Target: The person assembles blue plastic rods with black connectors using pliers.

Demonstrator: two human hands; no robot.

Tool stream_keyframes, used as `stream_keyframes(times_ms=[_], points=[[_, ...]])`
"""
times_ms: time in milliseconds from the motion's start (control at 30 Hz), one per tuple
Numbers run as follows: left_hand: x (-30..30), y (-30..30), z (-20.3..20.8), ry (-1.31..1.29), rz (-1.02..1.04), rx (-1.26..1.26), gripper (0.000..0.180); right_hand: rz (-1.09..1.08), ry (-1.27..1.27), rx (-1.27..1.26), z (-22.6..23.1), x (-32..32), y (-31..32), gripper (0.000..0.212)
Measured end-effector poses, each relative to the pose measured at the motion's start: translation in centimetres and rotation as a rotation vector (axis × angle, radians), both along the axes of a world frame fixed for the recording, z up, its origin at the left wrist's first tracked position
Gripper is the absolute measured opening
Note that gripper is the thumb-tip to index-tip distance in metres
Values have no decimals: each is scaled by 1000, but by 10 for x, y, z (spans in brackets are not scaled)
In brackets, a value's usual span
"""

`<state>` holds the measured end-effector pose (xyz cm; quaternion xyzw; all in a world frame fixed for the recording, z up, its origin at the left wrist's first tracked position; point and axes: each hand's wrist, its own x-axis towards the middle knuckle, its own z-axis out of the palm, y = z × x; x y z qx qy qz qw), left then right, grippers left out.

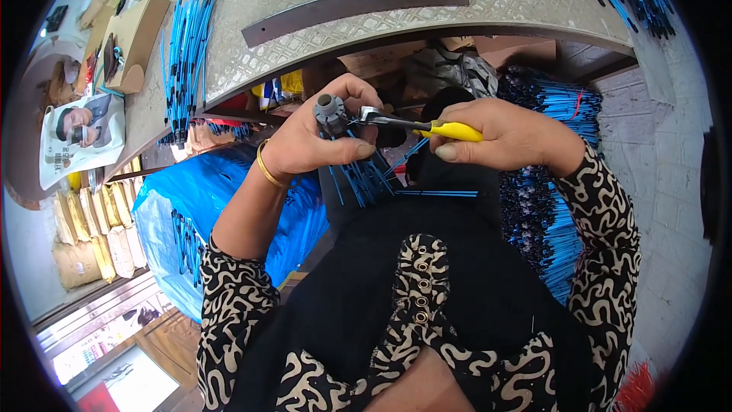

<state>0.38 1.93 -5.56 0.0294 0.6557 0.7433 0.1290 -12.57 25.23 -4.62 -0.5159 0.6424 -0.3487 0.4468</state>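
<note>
One grey ribbed fitting (330, 114) sits clasped in the left hand (302, 143) above the lap (450, 172), blue rods (357, 177) fanning out below it; the right hand (515, 133) wraps round the yellow handle of pliers (456, 131), their metal head just beside the fitting.

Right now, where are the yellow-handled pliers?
In the head view, the yellow-handled pliers are slightly above and right of centre, in the right hand, their head close beside the grey ridged fitting in the left hand.

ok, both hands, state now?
Left hand: closed around a grey round part, blue rods below it.
Right hand: closed, holding yellow-handled pliers.
</note>
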Motion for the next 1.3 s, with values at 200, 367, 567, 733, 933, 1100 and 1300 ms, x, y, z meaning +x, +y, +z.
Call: stream_keyframes(times_ms=[200, 367, 567, 733, 933, 1100, 1300], points=[[0, 1, 3, -8, 4, -54, 42, 61, 79, 122, 17, -4, -2, 32], [0, 1, 5, -25, -44, -33, 43, 73, 26, 147, 19, -7, -1, 33], [-3, 3, 3, -23, -54, -46, 43, 45, 136, 192, 39, -4, 2, 37], [-1, 9, -5, 29, 160, -130, 35, -84, -121, 341, 47, 8, 6, 35], [0, 14, -1, -15, 182, -96, 28, -300, -478, -13, -81, 45, 1, 25], [-2, 6, -10, -16, 139, -120, 31, -229, -636, -84, -96, 56, -11, 20], [-2, 11, -1, 96, 86, -55, 34, -84, -1489, 301, -63, 43, 29, 26]])
